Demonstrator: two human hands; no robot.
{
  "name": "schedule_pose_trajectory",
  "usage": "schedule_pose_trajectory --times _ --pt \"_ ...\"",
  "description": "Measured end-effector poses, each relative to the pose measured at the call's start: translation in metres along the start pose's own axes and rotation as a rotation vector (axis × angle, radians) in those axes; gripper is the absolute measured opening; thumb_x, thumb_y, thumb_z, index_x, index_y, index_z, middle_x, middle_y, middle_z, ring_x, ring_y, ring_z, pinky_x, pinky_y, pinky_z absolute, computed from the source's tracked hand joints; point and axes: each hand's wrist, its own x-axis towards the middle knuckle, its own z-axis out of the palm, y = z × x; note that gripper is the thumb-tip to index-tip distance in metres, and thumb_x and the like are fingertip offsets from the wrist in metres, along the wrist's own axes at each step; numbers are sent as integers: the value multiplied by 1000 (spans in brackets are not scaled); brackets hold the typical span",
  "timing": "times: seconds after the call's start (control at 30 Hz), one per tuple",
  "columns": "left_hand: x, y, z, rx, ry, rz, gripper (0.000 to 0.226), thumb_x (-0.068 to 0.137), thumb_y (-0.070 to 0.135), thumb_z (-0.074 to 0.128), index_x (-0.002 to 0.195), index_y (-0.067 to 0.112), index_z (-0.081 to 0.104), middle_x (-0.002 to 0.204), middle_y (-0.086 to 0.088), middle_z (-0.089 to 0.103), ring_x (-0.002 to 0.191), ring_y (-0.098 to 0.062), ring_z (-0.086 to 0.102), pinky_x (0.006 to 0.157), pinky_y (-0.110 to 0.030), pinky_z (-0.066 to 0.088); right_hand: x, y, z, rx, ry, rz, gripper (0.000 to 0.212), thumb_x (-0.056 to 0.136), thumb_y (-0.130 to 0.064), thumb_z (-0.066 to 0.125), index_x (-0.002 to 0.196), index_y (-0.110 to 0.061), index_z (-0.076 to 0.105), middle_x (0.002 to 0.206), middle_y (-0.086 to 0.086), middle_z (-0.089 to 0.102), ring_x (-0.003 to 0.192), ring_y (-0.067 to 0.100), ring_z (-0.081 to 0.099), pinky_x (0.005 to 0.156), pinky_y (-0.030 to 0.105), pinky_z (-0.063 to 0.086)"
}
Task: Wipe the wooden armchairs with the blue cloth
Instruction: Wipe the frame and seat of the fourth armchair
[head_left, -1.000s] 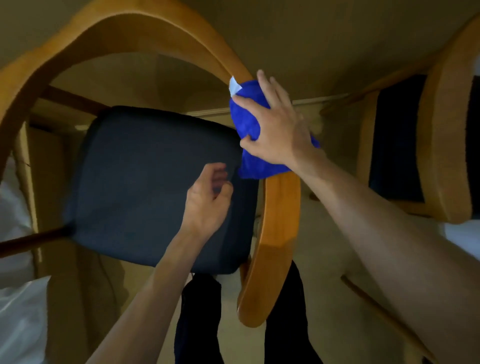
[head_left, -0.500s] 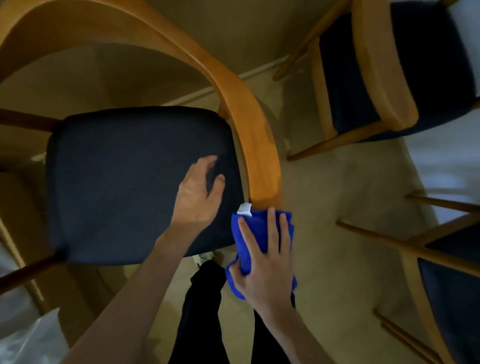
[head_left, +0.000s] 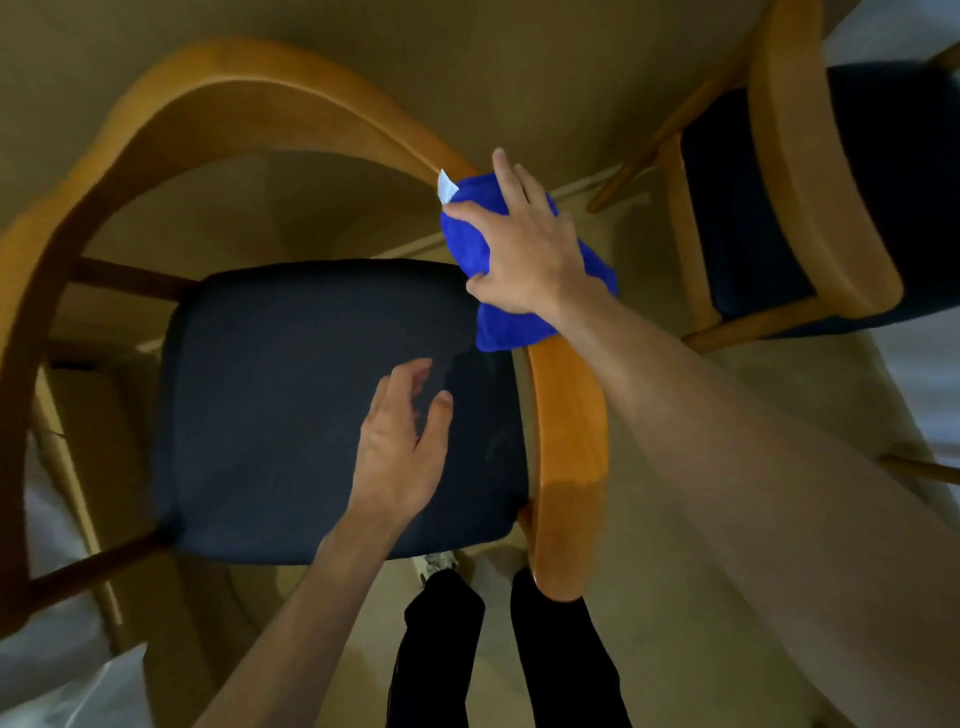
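Observation:
A wooden armchair (head_left: 569, 447) with a curved one-piece back and armrests and a dark seat cushion (head_left: 291, 395) fills the middle of the view. My right hand (head_left: 524, 249) presses the blue cloth (head_left: 511, 322) onto the right armrest where it bends into the back. A white tag sticks out of the cloth's far end. My left hand (head_left: 400, 447) hovers over the cushion's right side, fingers apart, holding nothing.
A second wooden armchair (head_left: 810, 171) with a dark seat stands at the upper right. A thin wooden rail (head_left: 919, 470) of more furniture shows at the right edge. White material (head_left: 67, 691) lies at the lower left. My dark trouser legs (head_left: 441, 654) stand before the chair on beige floor.
My right hand has slid the blue cloth from the armrest's front end back up to the bend near the back. The view has shifted with it. The left hand stays over the cushion.

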Motion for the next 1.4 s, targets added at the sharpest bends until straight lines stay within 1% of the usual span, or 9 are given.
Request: schedule_pose_trajectory --times 0.13,0.4,0.73,0.87,0.97,1.1,1.2,1.33,1.4 --pt "3 9 4 -9 39 -31 36 98 27 50 134 21 47 132 5 50 123 -3 47 89 -11 40 -6 -5 1 -27 10 8 72 78 -41 74 140 -41 38 162 10 9 140 36 24 100 58 38" --pt "10 19 17 11 35 3 36 97 30 50 132 25 47 130 7 49 121 -2 47 87 -8 39 -63 25 5 23 60 90 59 78 -37 71 131 -40 47 160 6 14 136 34 28 96 56 39" --pt "22 65 76 4 -87 84 37 97 31 51 133 28 45 130 8 47 120 -2 47 91 -17 41 -169 88 24 5 61 288 64 79 -46 65 139 -42 42 162 8 7 140 34 22 97 56 41" --pt "29 76 83 -13 -88 119 38 97 31 50 134 27 45 129 8 47 119 1 45 97 -24 44 -160 95 22 6 67 217 65 77 -45 70 137 -42 45 163 8 4 141 34 23 96 56 42" --pt "36 77 77 -9 -71 137 39 96 33 49 134 27 45 128 9 46 113 10 44 93 -20 44 -121 102 10 17 68 106 65 76 -36 74 135 -41 46 164 7 -5 143 36 21 98 55 45" --pt "42 71 56 1 2 131 39 96 33 49 135 26 45 128 9 45 115 9 43 91 -15 42 -40 102 -25 17 181 -263 66 76 -15 74 136 -32 54 165 12 -4 148 34 16 101 53 46" --pt "41 66 42 5 57 124 38 97 30 50 135 24 45 127 9 45 119 5 42 95 -18 42 19 76 -52 -58 248 -444 74 77 -13 71 142 -37 45 165 14 -4 149 35 14 97 53 47" --pt "44 63 35 13 112 69 38 97 29 50 134 23 45 128 8 45 120 1 44 90 -11 39 50 47 -67 -21 278 -414 111 72 -16 79 156 -37 10 164 15 -7 142 33 32 89 41 53" --pt "44 64 36 1 124 54 38 97 31 49 134 24 45 128 9 45 119 3 43 87 -9 39 38 52 -59 54 304 -259 115 70 -31 84 157 -27 10 164 17 0 142 35 31 99 46 49"
